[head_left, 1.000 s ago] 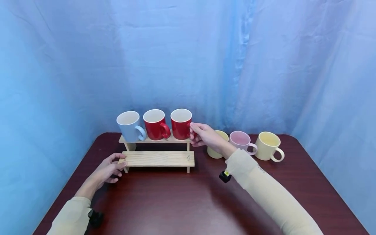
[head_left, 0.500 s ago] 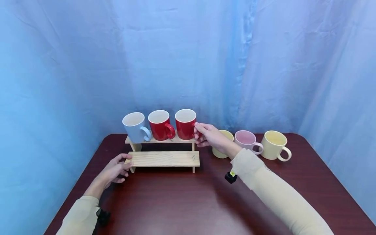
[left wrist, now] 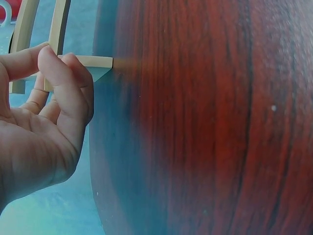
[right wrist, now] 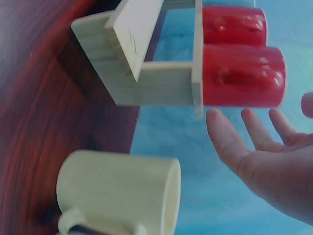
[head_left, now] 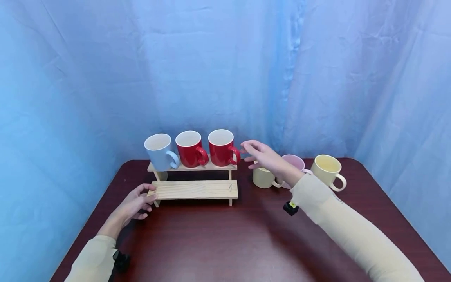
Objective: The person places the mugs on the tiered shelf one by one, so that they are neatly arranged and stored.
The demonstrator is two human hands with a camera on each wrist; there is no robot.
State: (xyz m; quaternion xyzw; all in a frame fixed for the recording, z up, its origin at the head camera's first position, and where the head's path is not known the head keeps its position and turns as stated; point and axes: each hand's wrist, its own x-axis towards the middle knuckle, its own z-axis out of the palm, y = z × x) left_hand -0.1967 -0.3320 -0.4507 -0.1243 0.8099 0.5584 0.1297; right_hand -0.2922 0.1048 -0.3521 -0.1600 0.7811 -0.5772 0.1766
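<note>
Three mugs stand upright on the upper step of a two-step wooden rack (head_left: 193,190): a light blue mug (head_left: 156,158), a red mug (head_left: 188,156) and, at the right end, another red mug (head_left: 219,154). All their handles point right. My left hand (head_left: 133,204) pinches the left end of the rack's lower step between thumb and fingers, as the left wrist view (left wrist: 54,107) also has it. Just right of the end red mug, my right hand (head_left: 266,158) hangs with loosely spread fingers and holds nothing. In the right wrist view its fingertips are apart from that red mug (right wrist: 244,76).
Right of the rack, a yellow mug (head_left: 262,179) stands on the dark wood table (head_left: 211,243), partly under my right hand. Beyond it are a pink mug (head_left: 294,161), partly covered by my forearm, and another yellow mug (head_left: 323,174). A blue curtain (head_left: 225,70) hangs behind.
My right hand has let go of the end red mug's handle and drawn back to the right, fingers opening. The red mug stays on the upper step. My left hand keeps its hold on the rack.
</note>
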